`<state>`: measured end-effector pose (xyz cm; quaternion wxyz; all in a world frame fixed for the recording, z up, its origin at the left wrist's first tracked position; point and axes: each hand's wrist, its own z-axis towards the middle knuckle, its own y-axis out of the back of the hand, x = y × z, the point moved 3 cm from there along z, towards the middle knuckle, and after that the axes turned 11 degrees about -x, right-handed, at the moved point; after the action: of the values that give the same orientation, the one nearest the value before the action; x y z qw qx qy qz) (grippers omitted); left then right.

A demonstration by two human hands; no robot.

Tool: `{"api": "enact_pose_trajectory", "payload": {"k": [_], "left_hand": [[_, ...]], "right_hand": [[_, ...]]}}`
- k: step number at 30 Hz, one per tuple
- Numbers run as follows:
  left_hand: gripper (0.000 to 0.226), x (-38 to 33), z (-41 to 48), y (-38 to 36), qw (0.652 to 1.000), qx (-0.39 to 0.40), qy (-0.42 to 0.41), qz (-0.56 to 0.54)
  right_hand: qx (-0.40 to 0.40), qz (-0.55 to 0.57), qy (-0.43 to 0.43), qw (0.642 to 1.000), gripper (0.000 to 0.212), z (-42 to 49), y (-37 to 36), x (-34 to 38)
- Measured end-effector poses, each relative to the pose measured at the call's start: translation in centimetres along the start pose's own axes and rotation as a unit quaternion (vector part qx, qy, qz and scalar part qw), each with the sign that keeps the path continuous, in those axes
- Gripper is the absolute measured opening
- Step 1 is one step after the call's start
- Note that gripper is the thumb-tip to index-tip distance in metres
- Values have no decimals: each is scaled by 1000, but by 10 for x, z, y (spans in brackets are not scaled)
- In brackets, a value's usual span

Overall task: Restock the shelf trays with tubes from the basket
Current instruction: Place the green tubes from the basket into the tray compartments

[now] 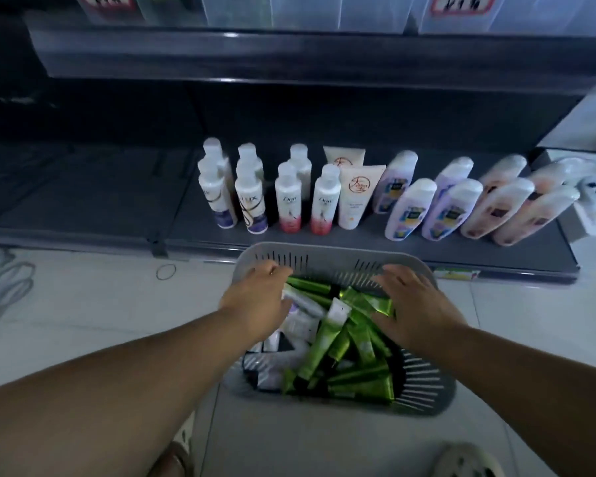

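The left hand (255,301) has its fingers down among the tubes (338,339) in the basket (324,259) — can't tell if they've got one. The right hand (417,308), fingers spread, covers a few green ones. Up top the trays (289,12) and red signs (461,3) are chopped by the edge, print's a blur — same for the white box (592,201) far right.

On the dark bottom shelf (83,201), white bottles with purple bases (217,197) and white bottles with pink bases (289,204) are standing upright in short rows, while to their right lilac bottles (410,208) and pale peach bottles (496,208) are standing two deep. A thin rubber band (166,271) is lying on the pale tiled floor (100,304) just in front of the shelf, and grey cables (4,284) are trailing at the far left. A white box (585,201) is sitting at the shelf's right end.
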<state>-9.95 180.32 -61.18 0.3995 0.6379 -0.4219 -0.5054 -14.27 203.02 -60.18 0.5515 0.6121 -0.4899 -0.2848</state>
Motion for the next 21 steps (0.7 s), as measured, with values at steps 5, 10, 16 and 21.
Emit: {"api": "enact_pose_trajectory", "payload": {"k": [5,10,16,21], "left_hand": [[54,17,2,-78,994,109,-14,-17],[52,13,1,-146,968,240,-65,-24],[61,11,10,-177,952,293,-86,-4],[64,3,9,-198,928,353,-111,54]], "right_hand": [[88,3,-10,996,53,7,-60,-28],[190,-10,18,982,56,9,-117,-47],[280,-36,55,958,60,16,-154,-46],[329,-7,83,941,47,18,-176,-37]]}}
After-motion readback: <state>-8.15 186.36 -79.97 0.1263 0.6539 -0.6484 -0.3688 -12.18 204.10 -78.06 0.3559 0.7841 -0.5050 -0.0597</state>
